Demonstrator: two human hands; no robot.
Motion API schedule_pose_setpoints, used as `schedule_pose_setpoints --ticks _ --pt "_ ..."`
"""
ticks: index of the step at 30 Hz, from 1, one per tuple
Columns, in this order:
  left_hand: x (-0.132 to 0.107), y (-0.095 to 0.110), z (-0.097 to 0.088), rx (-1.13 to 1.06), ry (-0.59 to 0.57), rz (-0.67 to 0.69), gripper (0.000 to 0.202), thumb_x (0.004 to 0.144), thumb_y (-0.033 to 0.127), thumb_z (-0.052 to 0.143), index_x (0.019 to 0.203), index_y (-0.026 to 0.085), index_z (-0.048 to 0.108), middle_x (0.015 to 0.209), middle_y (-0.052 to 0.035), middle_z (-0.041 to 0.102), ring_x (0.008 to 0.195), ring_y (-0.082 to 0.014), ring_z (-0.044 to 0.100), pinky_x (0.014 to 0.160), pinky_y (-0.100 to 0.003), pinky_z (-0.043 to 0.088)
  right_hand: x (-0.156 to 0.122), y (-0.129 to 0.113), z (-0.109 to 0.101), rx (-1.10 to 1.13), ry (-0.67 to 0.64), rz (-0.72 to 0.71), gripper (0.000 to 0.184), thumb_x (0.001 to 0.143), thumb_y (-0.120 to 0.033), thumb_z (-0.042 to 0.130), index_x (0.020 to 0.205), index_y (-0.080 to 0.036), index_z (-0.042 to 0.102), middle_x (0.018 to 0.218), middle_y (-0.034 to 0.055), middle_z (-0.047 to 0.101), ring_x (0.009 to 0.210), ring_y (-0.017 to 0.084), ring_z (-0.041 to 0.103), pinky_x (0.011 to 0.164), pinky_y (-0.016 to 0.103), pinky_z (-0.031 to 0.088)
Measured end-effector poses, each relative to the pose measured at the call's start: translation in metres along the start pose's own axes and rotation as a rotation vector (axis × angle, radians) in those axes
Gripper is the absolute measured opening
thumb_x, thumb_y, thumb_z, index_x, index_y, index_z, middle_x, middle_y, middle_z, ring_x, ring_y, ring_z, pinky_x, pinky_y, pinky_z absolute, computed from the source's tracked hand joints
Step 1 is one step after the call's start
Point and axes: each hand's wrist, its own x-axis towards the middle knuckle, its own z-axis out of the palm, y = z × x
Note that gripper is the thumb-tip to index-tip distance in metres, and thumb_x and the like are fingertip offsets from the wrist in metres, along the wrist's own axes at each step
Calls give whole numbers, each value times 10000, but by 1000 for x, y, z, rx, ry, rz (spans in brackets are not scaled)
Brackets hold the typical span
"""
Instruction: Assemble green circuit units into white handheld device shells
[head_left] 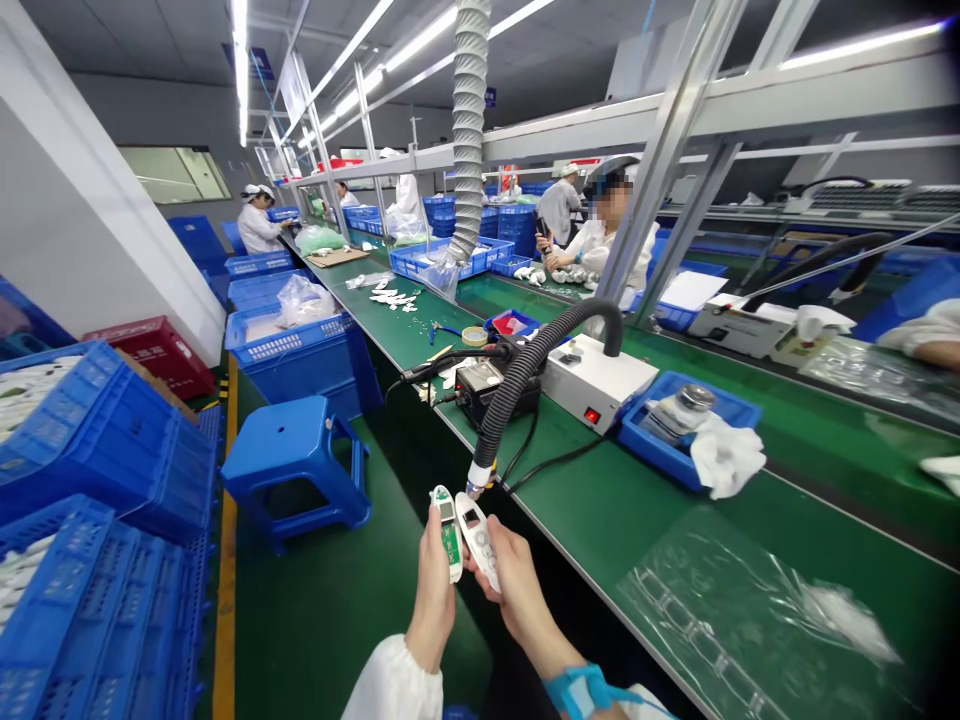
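Fingers of the left hand (433,570) were curled around the circuit-board piece (449,540), those of the right hand (519,575) around the white keypad piece (478,540), lower centre, near the hose nozzle (481,476); a light edge grip probably suited the exposed board best.

Left hand (433,575) holds circuit board (451,545) — right hand (519,580), white shell (480,545).
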Motion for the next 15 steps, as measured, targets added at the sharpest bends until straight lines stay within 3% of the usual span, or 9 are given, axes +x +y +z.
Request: schedule_pose_setpoints --ticks 4,8,12,15 --pt "2 -7 10 0 -64 -49 505 779 648 571 809 144 596 559 39 545 401 -52 415 392 -170 277 -28 -1 -37 92 6 26 539 730 -650 649 745 -112 618 472 15 588 302 52 396 301 146 164" --pt "-17 -18 9 -7 -91 -122 518 808 671 502 856 159 567 595 42 546 364 -24 345 366 -160 186 -63 -5 -64 283 -56 64 442 777 -537 682 776 -95 663 622 68 665 413 95 529 360 175 335" --pt "-57 -25 11 23 -155 -199 508 833 642 496 823 144 600 538 35 518 386 -47 373 380 -182 267 -93 -11 -80 401 -140 85 442 767 -517 705 800 -76 711 771 112 699 562 155 622 466 230 459" --pt "-80 -22 18 -28 -145 -242 464 802 584 601 957 147 631 712 -6 595 520 -90 505 440 -208 387 -109 -17 -88 453 -160 91 417 742 -483 747 866 -85 729 814 112 710 642 175 645 541 248 495"
